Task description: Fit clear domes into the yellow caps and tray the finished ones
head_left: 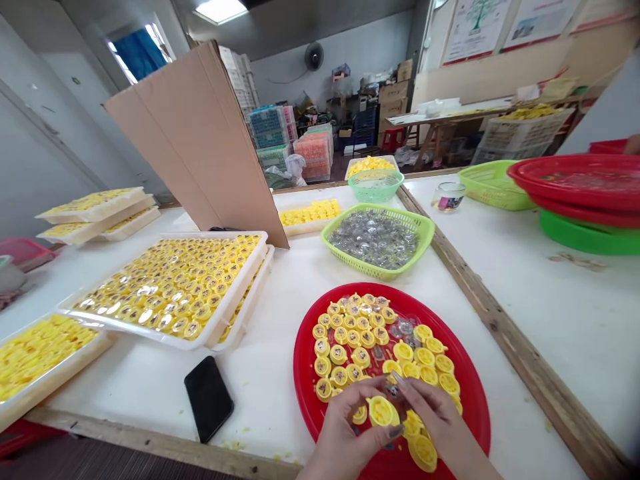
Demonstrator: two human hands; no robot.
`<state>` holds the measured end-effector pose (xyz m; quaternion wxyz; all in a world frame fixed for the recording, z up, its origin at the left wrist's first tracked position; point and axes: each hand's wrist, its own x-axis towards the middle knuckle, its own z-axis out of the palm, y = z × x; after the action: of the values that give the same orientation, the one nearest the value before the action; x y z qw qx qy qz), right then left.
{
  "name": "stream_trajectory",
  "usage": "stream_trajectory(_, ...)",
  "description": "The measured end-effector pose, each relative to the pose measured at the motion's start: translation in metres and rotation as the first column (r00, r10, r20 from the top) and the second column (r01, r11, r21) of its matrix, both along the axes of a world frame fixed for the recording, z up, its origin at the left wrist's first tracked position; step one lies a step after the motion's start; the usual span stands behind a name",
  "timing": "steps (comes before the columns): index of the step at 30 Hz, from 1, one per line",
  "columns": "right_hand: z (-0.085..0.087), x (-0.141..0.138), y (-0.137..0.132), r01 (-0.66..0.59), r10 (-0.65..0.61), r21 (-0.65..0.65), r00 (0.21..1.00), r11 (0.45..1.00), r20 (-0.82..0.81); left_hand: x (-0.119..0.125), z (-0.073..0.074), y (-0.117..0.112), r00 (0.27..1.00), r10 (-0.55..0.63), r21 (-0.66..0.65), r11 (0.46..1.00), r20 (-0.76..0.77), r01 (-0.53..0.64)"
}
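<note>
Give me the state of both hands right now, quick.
Left hand: closed, holding a yellow plastic cap.
Right hand: fingers pinched together at the cap; whether it holds anything cannot be told.

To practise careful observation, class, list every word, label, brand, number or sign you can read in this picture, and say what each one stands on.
None can be read. The posters on the wall at top right carry marks too small and blurred to read, and the cardboard cartons show no legible print.
</note>
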<state>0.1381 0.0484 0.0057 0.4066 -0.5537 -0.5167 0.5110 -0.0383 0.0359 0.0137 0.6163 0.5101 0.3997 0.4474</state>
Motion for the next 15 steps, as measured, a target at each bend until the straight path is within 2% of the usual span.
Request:
stream_trajectory(3, 0.002, -0.004, -0.001, -0.035, -0.01, 0.215, 0.978, 0.976, 0.207, 0.003, -0.001, 0.001, 0.995, 0.008, -0.069, 0.998, 0.102, -0.001)
stream_trajectory(5, 0.007, -0.004, 0.0, -0.069, 0.005, 0.259, 0.97, 0.964, 0.241, 0.003, 0.0, 0.002, 0.993, 0.024, -0.101, 0.995, 0.118, -0.012)
stream_trajectory(10, 0.02, 0.005, 0.005, -0.106, 0.068, 0.196, 0.979, 0.975, 0.19, 0.003, 0.013, 0.001, 0.982, 0.048, -0.142, 0.99, 0.181, -0.022)
stream_trajectory(15, 0.031, 0.017, 0.007, -0.216, 0.167, 0.146, 0.942, 0.965, 0.292, 0.007, 0.021, -0.002, 0.971, 0.039, -0.169, 0.986, 0.238, 0.002)
